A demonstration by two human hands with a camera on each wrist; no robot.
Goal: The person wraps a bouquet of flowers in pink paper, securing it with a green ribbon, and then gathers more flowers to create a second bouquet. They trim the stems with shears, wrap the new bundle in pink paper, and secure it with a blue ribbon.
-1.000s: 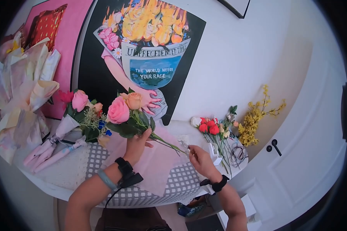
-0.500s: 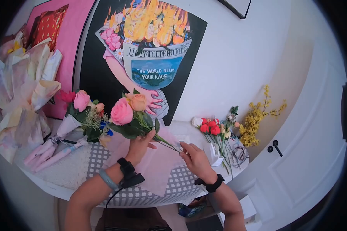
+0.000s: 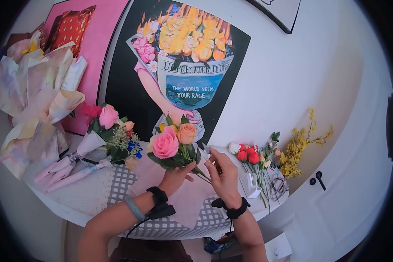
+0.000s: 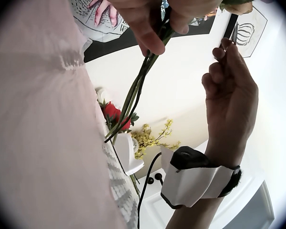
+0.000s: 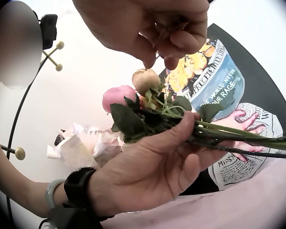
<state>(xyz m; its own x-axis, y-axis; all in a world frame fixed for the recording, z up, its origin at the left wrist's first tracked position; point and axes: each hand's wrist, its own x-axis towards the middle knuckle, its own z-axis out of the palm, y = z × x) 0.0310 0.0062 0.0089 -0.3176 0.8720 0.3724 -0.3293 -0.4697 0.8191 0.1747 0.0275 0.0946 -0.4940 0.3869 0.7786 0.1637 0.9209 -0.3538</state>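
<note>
Fingers of a person's left hand [image 3: 175, 179] grip the green stems [image 4: 133, 93] of a bunch of flowers [image 3: 172, 159], held above a sheet of pink wrap [image 3: 181, 203] near the middle of the worktop [image 3: 76, 198]. A pink rose [image 3: 165, 145] and a peach rose [image 3: 187, 133] head the bunch, its stems slanting toward the near right. Just right of the blooms, the person's right hand [image 3: 225, 177] pinches a small item [image 3: 206, 156], too blurred to identify. At left lie bouquets with pink-wrapped handles [image 3: 90, 144], beside a larger bouquet in pale paper [image 3: 39, 87]. At right, red and white flowers [image 3: 251, 156] lie near a white object [image 3: 250, 187], with yellow sprigs [image 3: 292, 153] farther right. A painting [image 3: 196, 94] lettered "The world needs your rage" stands on the far side.
</note>
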